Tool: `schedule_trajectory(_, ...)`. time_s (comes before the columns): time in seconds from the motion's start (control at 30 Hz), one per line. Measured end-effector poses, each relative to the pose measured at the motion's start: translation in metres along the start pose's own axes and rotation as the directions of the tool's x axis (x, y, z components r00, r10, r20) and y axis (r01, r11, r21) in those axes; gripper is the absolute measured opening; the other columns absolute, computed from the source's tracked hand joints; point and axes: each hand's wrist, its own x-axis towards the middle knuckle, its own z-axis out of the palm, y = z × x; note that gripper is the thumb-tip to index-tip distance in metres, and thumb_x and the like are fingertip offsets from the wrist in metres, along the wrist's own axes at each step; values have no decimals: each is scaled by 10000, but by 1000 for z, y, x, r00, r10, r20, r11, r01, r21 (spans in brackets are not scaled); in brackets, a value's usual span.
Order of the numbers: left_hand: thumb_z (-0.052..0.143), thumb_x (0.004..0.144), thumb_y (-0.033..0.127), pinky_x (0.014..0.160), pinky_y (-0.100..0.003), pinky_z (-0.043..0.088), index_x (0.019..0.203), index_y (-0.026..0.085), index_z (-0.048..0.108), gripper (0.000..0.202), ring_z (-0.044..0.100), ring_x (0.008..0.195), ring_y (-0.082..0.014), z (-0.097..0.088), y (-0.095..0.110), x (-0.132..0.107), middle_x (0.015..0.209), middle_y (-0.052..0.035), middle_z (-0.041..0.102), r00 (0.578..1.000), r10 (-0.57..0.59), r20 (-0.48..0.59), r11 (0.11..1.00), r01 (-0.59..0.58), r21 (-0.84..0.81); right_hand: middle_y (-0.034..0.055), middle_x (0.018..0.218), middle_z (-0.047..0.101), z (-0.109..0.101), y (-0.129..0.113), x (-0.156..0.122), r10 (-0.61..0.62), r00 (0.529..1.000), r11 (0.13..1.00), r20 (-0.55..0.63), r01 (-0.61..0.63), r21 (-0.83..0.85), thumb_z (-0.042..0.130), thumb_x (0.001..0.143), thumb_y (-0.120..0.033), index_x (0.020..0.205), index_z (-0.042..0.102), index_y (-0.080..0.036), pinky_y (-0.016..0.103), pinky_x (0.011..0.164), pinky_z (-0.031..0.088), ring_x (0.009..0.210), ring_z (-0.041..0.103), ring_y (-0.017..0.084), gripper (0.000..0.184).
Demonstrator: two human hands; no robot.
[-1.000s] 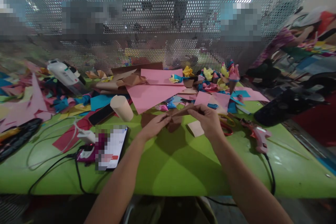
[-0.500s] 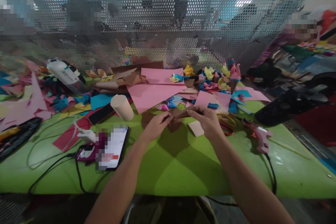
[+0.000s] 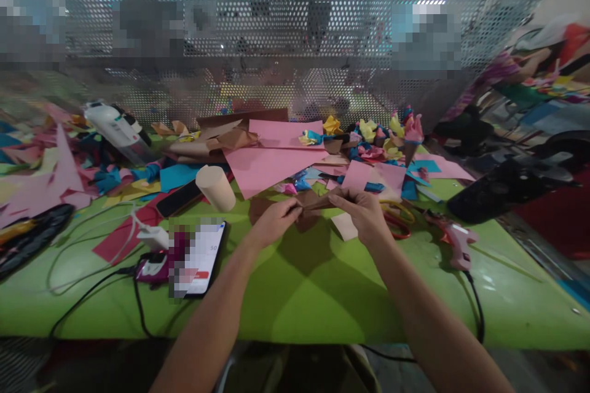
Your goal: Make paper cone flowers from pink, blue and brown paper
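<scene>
Between both hands is a narrow strip of brown paper (image 3: 317, 203), held just above the green table. My left hand (image 3: 280, 221) pinches its left end, fingers closed. The other end is pinched by my right hand (image 3: 362, 212). Beneath and behind them lies more brown paper (image 3: 261, 210), partly covered by the left hand. A small cream paper square (image 3: 345, 226) rests beside the right wrist. Scissors with yellow and red handles (image 3: 399, 221) lie right of the right hand, and a cream paper roll (image 3: 215, 188) stands tilted left of the left hand.
A phone (image 3: 201, 261) and a power strip (image 3: 154, 267) with cables sit at left. The pink glue gun (image 3: 456, 239) lies at right, near a black bottle (image 3: 502, 187). Pink paper sheets (image 3: 276, 166) and coloured scraps cover the back, before a perforated metal screen (image 3: 276, 86).
Both hands keep nearly the same place and grip on the brown paper strip. The whole view has shifted very slightly.
</scene>
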Motion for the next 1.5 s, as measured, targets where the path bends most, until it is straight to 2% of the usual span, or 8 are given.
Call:
schedule_trajectory(0.23,498,927,268,855,-346,496,959,191,663,186,643,916,-228,-3,-3,0,986,-61,720,1000,-11,7,999,11,54,8,666,682,-2,0,0,-43,999,993,19,45,-106,796,708,-430,669,698,-209,333,679,499,679,610,195,245)
schedule_trajectory(0.33,546,926,256,912,-362,501,1072,191,663,199,645,983,-230,-2,-2,-1,1090,-85,702,993,42,-113,999,-41,11,9,666,679,-3,-1,-1,-106,992,962,71,120,-244,764,752,-398,685,697,-213,326,644,478,667,597,199,207)
schedule_trajectory(0.53,601,942,257,886,-330,523,1312,265,596,370,629,985,-194,3,10,-8,1247,-85,645,961,246,-123,959,-260,-114,16,701,685,3,-9,-10,-250,892,691,376,436,-577,716,771,-145,675,685,-211,296,628,421,690,598,195,121)
schedule_trajectory(0.7,654,894,167,960,-369,477,1168,259,650,289,627,1032,-222,1,19,-11,1087,-47,695,964,263,-33,954,-255,156,61,810,726,7,-12,-16,-251,791,521,559,596,-611,731,795,-120,757,709,-195,319,689,444,805,640,230,87)
schedule_trajectory(0.97,631,904,133,915,-383,449,1025,212,592,151,625,998,-235,-5,32,-16,1012,-38,681,947,318,49,842,-306,444,75,838,729,11,-20,-24,-314,745,403,588,665,-629,702,909,-289,806,739,-208,349,710,454,836,631,241,136)
schedule_trajectory(1.23,660,873,117,867,-397,487,952,184,578,132,616,981,-258,-7,38,-20,1001,-68,650,928,362,86,759,-347,551,110,1238,710,15,-33,-32,-312,752,314,581,659,-684,643,957,-345,929,764,-209,392,842,478,1069,653,271,184)
schedule_trajectory(1.37,652,861,84,850,-384,486,894,186,576,132,621,956,-249,-6,37,-20,958,-58,649,928,366,70,800,-352,487,105,1256,709,15,-32,-34,-306,743,292,595,668,-684,668,938,-333,968,754,-218,404,845,500,1063,667,280,146)
schedule_trajectory(1.5,656,871,123,808,-324,483,878,200,587,103,624,921,-204,-5,34,-18,940,-37,658,948,307,-88,942,-290,166,117,1372,633,11,-36,-34,-416,760,394,500,646,-654,658,937,-298,1141,707,-240,450,930,520,1219,604,309,217)
